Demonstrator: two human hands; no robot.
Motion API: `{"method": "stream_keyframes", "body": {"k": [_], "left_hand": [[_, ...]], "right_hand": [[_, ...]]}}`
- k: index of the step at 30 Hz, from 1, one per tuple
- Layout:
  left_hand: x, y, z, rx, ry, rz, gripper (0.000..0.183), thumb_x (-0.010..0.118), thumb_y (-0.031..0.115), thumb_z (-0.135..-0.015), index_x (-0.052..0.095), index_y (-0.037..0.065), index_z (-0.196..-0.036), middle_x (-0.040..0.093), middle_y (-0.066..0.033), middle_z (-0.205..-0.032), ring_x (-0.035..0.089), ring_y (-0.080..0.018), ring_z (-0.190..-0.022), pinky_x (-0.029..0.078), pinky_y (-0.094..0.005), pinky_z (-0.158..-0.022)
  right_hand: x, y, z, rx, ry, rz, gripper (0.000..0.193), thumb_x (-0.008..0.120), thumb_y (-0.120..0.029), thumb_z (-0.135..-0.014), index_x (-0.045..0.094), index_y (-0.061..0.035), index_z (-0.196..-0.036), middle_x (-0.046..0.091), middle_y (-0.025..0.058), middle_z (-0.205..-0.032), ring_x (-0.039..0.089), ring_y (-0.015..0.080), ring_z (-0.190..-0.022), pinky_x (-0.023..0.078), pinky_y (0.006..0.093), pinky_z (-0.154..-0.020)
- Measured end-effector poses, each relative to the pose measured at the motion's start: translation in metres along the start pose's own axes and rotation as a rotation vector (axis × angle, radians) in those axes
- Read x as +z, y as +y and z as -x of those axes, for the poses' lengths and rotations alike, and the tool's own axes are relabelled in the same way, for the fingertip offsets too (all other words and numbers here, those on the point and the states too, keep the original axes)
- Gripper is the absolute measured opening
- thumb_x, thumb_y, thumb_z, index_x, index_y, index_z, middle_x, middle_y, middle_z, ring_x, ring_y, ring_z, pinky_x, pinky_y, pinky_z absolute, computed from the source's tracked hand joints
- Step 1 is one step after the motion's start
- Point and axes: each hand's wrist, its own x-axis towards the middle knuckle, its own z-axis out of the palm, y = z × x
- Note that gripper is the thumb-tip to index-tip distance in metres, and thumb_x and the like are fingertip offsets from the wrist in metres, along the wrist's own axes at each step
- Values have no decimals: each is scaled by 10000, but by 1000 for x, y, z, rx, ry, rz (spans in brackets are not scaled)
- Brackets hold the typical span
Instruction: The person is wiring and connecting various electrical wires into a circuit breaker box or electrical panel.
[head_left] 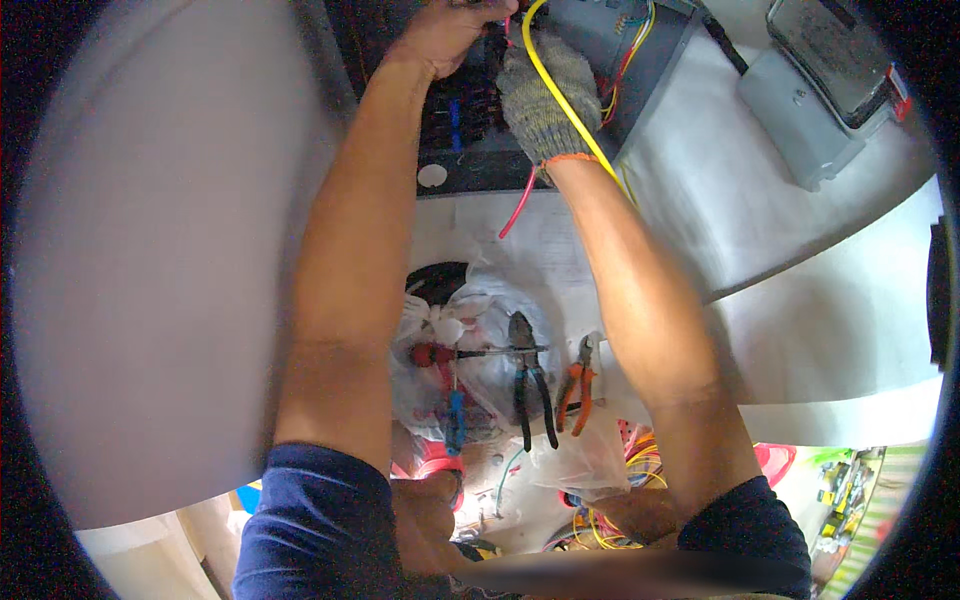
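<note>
Both arms reach up to a dark grey electrical box (640, 90) at the top of the view. Bare, my left hand (445, 38) is closed at the upper edge, its fingertips partly cut off; what they pinch cannot be made out. Just to its right, my right hand (550, 95) wears a grey knit glove with an orange cuff and is curled, fingers mostly hidden. A red wire (517, 205) shows above the glove and hangs out below it, its lower end free. Across the back of the glove runs a thick yellow cable (560, 95).
Below the box, a plastic bag (490, 300) lies under black-handled pliers (522, 365), a red-handled screwdriver (435, 354) and a blue-handled screwdriver (455, 420). Orange-handled cutters (577, 390) lie beside them. A grey cover (800, 120) is at upper right; coloured wires (645, 460) lie lower down.
</note>
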Motion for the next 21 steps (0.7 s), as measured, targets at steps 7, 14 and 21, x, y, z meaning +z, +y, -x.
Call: {"method": "stream_keyframes", "body": {"k": [7, 14, 21], "left_hand": [[-2, 1, -5, 32, 23, -195, 57, 609, 48, -914, 593, 103, -920, 589, -1, -921, 559, -144, -814, 475, -289, -767], [11, 9, 3, -134, 140, -182, 121, 582, 51, -928, 647, 83, -1025, 638, -12, -920, 578, -133, -835, 465, -268, -797], [15, 14, 17, -110, 54, -129, 189, 519, 88, -973, 644, 44, -1108, 663, -30, -944, 600, -140, -864, 472, -256, -815]], "right_hand": [[-1, 1, -3, -6, -2, -4, 286, 559, -139, -874, 636, -89, -1145, 686, 90, -1050, 645, 237, -990, 509, 367, -824], [-4, 0, -5, -12, -11, -3, 289, 558, -135, -872, 637, -92, -1147, 686, 87, -1057, 643, 235, -998, 508, 367, -833], [-6, 2, -5, -16, -14, -4, 293, 558, -131, -870, 638, -95, -1149, 685, 85, -1064, 641, 233, -1007, 506, 367, -841]]}}
